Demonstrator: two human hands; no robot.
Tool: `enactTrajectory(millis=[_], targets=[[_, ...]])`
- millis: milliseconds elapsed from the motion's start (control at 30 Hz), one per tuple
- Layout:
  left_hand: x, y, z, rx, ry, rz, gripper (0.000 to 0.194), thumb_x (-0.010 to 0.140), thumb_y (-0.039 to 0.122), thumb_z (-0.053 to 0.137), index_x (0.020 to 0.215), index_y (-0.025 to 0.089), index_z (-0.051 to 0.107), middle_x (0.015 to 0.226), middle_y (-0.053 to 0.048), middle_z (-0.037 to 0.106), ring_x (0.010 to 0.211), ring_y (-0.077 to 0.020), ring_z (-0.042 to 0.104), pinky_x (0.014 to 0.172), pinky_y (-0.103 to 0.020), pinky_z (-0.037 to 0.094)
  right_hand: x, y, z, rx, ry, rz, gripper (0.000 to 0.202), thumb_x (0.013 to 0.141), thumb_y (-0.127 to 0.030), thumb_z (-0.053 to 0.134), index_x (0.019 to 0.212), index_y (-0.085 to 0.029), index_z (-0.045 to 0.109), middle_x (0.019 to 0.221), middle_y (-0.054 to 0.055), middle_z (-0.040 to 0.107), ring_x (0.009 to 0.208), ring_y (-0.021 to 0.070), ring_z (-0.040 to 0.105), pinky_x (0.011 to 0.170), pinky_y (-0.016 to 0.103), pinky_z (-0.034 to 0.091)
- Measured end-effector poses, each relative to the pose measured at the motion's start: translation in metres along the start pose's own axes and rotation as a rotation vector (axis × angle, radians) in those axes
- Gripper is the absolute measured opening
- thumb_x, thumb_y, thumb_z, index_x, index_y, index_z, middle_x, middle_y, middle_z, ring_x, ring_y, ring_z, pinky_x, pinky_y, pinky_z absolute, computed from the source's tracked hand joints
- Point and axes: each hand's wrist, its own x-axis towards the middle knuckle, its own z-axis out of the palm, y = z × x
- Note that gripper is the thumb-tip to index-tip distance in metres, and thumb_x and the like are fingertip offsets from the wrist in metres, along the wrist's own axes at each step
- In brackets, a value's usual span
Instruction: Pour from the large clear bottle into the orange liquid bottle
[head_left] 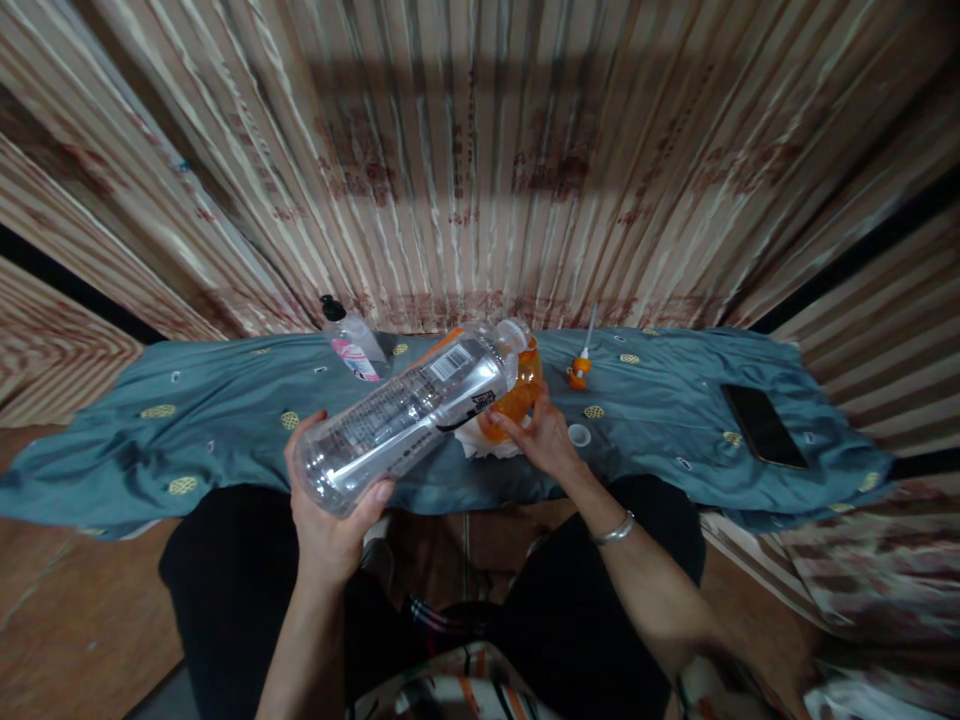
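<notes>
A large clear plastic bottle (405, 420) is tilted, its mouth up at the right and its base nearer me. My left hand (334, 520) is wrapped round the base of it. The mouth of the clear bottle lies over the top of an orange bottle (517, 400); whether the two touch, I cannot tell. My right hand (544, 430) grips the orange bottle low on its side. White tissue (480, 442) lies under the orange bottle. An orange pump top (579, 370) with a thin tube and a white cap (579, 436) rest to the right.
A pump bottle (352, 345) with a black top and pink label stands at the back left. On the right lies a dark phone (763, 425). Everything sits on a narrow surface covered by a teal cloth (225, 420), with a striped curtain (465, 170) behind.
</notes>
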Motion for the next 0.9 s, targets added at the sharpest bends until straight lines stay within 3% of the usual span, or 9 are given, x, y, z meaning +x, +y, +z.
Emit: enactTrajectory(millis=[300, 467, 900], targets=[[-0.0017, -0.0006, 0.0018, -0.009, -0.012, -0.007, 0.098, 0.060, 0.066, 0.088, 0.139, 0.019, 0.054, 0.111, -0.010, 0.069, 0.091, -0.0272, 0.070, 0.080, -0.041, 0.059, -0.0009, -0.0007, 0.0011, 0.020, 0.018, 0.006, 0.095, 0.086, -0.056, 0.077, 0.161, -0.014, 0.037, 0.147, 0.022, 0.068, 0.129, 0.0384, 0.072, 0.106, 0.052, 0.060], [-0.0040, -0.0028, 0.0020, -0.030, -0.005, -0.053, 0.100, 0.058, 0.064, 0.089, 0.140, 0.019, 0.053, 0.119, -0.012, 0.067, 0.100, -0.0291, 0.070, 0.087, -0.042, 0.058, -0.0009, -0.0005, 0.0005, 0.005, 0.008, 0.022, 0.100, 0.085, -0.056, 0.077, 0.164, -0.012, 0.032, 0.149, 0.023, 0.067, 0.125, 0.0386, 0.074, 0.104, 0.051, 0.061], [-0.0069, -0.0018, 0.0023, -0.044, 0.009, -0.064, 0.101, 0.059, 0.064, 0.089, 0.141, 0.018, 0.053, 0.117, -0.012, 0.067, 0.099, -0.0295, 0.070, 0.089, -0.045, 0.058, 0.0003, -0.0053, -0.0020, -0.006, -0.018, 0.003, 0.090, 0.088, -0.054, 0.075, 0.160, -0.013, 0.039, 0.141, 0.023, 0.072, 0.125, 0.0387, 0.074, 0.103, 0.052, 0.061]])
